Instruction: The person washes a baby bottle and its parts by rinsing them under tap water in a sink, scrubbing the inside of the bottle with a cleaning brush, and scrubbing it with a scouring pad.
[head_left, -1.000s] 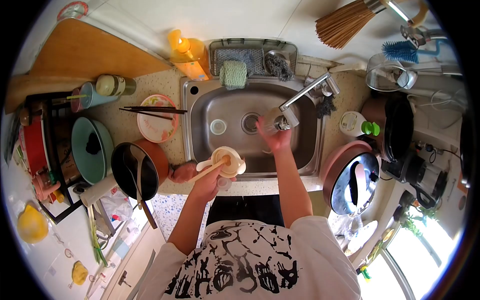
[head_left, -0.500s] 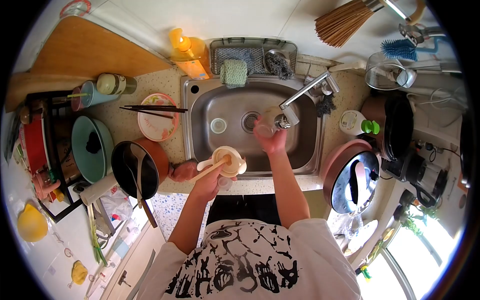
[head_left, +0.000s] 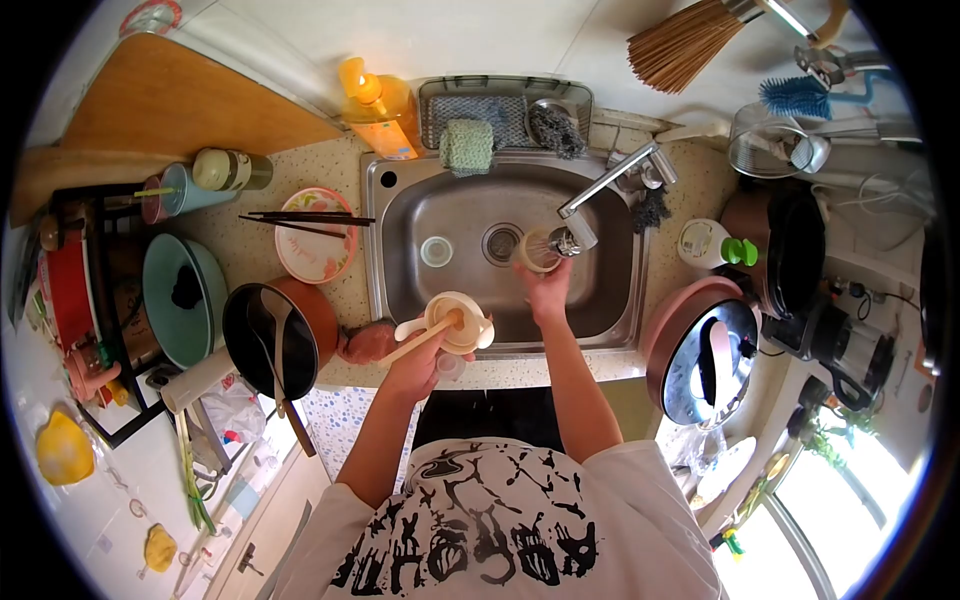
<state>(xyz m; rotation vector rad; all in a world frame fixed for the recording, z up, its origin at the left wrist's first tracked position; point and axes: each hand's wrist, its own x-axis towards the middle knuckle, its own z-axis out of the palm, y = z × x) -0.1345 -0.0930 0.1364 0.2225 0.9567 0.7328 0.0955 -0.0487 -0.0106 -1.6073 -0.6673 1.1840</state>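
Observation:
My right hand is closed around a clear cup under the tap. Pale streaks, which look like running water, show between spout and cup. At the sink's front edge my left hand grips a cream-coloured lid-like piece with side handles. A light tan stick lies across that piece. Just below it is a small clear round part, also by the left fingers. A small clear round disc rests on the sink floor, left of the drain.
The steel sink has a rack with cloths and scourers behind it. Left are an orange soap bottle, a plate with chopsticks and a pot. A lidded pan and a white bottle stand right.
My right hand has turned the clear cup more upright, its opening towards the tap, and shifted slightly. My left hand and what it holds stay in place.

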